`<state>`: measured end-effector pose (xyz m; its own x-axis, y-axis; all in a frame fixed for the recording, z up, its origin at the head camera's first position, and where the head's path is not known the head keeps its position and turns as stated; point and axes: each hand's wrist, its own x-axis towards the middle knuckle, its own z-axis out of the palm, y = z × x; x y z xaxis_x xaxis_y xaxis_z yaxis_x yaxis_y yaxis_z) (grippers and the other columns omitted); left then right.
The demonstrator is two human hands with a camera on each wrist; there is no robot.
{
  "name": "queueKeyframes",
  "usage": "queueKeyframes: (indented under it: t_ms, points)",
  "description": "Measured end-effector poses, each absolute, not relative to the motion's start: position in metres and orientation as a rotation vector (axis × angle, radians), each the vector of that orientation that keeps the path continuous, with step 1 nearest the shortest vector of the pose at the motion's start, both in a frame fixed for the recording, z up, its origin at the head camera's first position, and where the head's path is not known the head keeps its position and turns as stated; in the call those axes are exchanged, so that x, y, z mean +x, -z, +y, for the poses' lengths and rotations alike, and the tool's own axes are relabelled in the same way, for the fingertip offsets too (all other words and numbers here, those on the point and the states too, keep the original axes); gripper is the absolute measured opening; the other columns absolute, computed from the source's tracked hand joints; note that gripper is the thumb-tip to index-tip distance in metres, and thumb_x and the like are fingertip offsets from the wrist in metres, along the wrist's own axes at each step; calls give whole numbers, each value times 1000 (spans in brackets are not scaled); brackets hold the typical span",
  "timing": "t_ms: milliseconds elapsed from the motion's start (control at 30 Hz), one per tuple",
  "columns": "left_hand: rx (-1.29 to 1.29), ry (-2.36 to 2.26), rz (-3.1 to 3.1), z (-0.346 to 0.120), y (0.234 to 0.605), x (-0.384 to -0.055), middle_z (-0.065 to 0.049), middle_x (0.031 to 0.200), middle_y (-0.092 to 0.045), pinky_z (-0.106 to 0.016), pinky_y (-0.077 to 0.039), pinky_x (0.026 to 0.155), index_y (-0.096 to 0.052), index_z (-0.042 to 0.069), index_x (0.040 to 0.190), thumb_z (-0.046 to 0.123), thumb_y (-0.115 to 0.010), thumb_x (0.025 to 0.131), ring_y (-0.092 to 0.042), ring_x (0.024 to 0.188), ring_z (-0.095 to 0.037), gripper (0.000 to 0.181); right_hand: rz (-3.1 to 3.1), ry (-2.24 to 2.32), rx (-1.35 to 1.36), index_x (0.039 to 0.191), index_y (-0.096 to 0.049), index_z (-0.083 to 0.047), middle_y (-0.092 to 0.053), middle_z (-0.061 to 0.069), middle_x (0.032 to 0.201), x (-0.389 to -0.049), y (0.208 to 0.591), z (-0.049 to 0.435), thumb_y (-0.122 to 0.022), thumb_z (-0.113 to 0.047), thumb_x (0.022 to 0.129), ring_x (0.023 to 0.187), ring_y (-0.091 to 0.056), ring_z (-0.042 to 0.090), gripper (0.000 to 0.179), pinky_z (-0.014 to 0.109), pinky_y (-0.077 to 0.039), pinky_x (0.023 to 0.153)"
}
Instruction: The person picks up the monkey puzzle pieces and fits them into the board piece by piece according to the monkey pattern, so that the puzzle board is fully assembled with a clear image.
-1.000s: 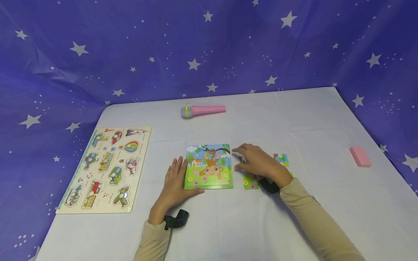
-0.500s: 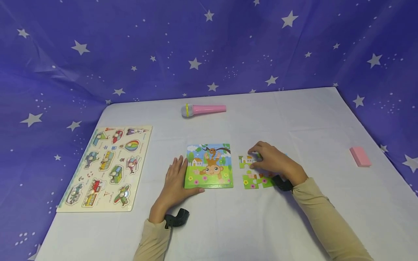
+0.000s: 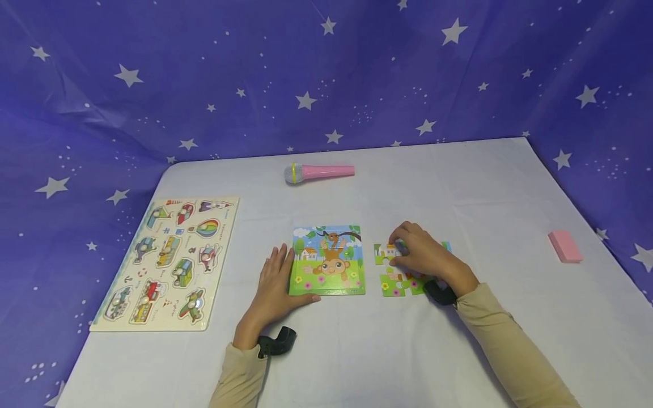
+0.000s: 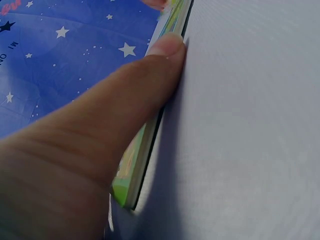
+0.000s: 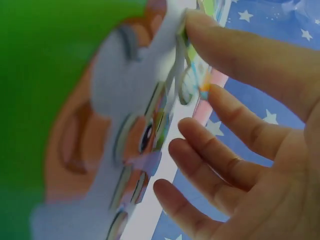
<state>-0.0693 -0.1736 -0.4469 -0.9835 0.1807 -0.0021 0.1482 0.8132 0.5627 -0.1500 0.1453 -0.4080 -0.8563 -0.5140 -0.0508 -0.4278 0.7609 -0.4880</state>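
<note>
A small square monkey picture puzzle [image 3: 329,269] lies flat on the table. My left hand [image 3: 275,283] rests against it, its straight fingers along the left side and the thumb on the front edge; in the left wrist view the thumb [image 4: 145,75] presses that edge. To the right are several loose jigsaw pieces, among them a green flowered piece [image 3: 393,286]. My right hand [image 3: 425,255] is over them and covers part of the group. In the right wrist view its thumb and index finger pinch a jigsaw piece [image 5: 189,82], while the other fingers stay apart.
On the left lies a wooden vehicle peg puzzle [image 3: 165,260]. A pink toy microphone [image 3: 326,171] is at the back, and a pink block [image 3: 564,246] sits near the right edge. The white tabletop [image 3: 490,221] ends at a starry blue curtain [image 3: 326,73].
My right hand has moved right, from beside the monkey puzzle to the loose pieces, and its fingers have come down on one. The left hand stays where it was.
</note>
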Motion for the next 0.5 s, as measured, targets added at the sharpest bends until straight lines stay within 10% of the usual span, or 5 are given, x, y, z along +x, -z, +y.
queueKeyframes:
  t_ms: [233, 500]
  points:
    - [276, -904, 2944, -172, 445, -69, -17, 152, -11, -51, -6, 113, -19, 1, 144, 52, -75, 62, -3, 141, -34, 111, 2758, 765, -732, 97, -51, -11, -60, 2, 91, -150, 409, 145, -77, -21, 71, 79, -53, 15, 38, 32, -45, 74]
    - [273, -899, 2946, -172, 445, -69, -18, 152, -11, -51, -6, 113, -19, 0, 143, 51, -76, 62, -4, 141, -34, 111, 2697, 883, -736, 98, -50, -11, -64, 3, 92, -149, 410, 145, -71, -12, 77, 89, -61, 19, 29, 36, -49, 78]
